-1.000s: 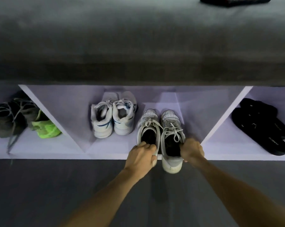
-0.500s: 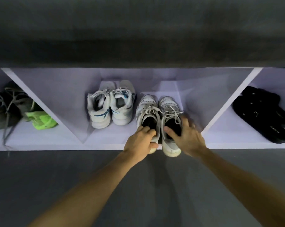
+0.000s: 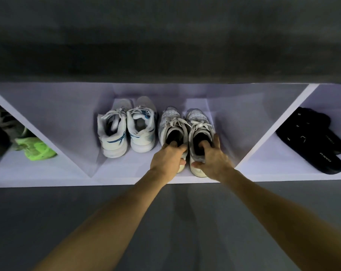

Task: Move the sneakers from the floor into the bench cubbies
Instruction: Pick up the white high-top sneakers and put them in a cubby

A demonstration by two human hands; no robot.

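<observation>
Pushing a grey-white pair of sneakers into the middle cubby (image 3: 234,106) is the step in hand. The left hand (image 3: 168,160) grips the heel collar of the left sneaker (image 3: 170,124), fingers hooked down into its opening and thumb pressed on the outside of the heel. The right hand (image 3: 211,157) holds the right sneaker (image 3: 198,122) the same way: fingers curled over the collar into the opening, thumb at the heel. Both shoes stand upright, toes pointing to 12 o'clock toward the back of the cubby, touching side by side. Their heels sit at the 6 o'clock edge of the shelf (image 3: 126,178), and the right one looks level with that front lip, so I judge the pair is nearly placed but not quite seated.

At 9 o'clock of this pair, in the same cubby, stands a white pair with blue stripes (image 3: 126,128), set deeper in and just beside the left sneaker. Further toward 9 o'clock, past a slanted divider, a green shoe (image 3: 35,149) lies with dark ones; toward 3 o'clock, past the other divider, lie black slides (image 3: 314,141).

The next move probably calls for a short push toward 12 o'clock so the heels clear the lip, then lifting the fingers out without dragging the shoes back. No other sneakers show on the floor (image 3: 67,222), so little of the task seems left.
</observation>
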